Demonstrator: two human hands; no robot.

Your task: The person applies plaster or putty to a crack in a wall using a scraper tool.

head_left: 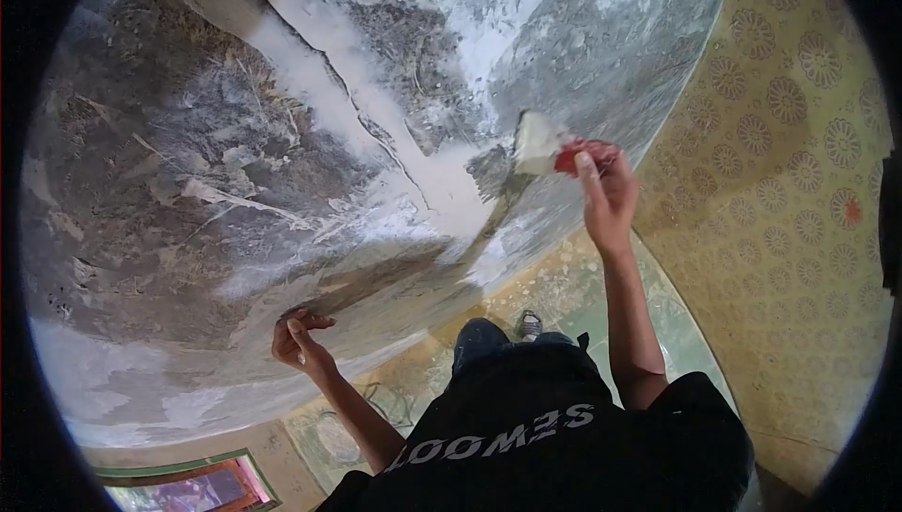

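In my right hand is a putty knife with a red handle and a broad pale blade. My fingers are closed round the handle, and the blade is at the grey wall; whether it touches cannot be made out. Left of the blade, a pale band of filler runs along the wall, with a dark crack in its middle. My left hand is lower, close to the wall, its fingers loosely bent and apart. I see nothing held in it.
The rough wall has white and grey patches. A yellow patterned wall meets it on the right. Below are a greenish stained floor, my foot and a green-framed window at lower left.
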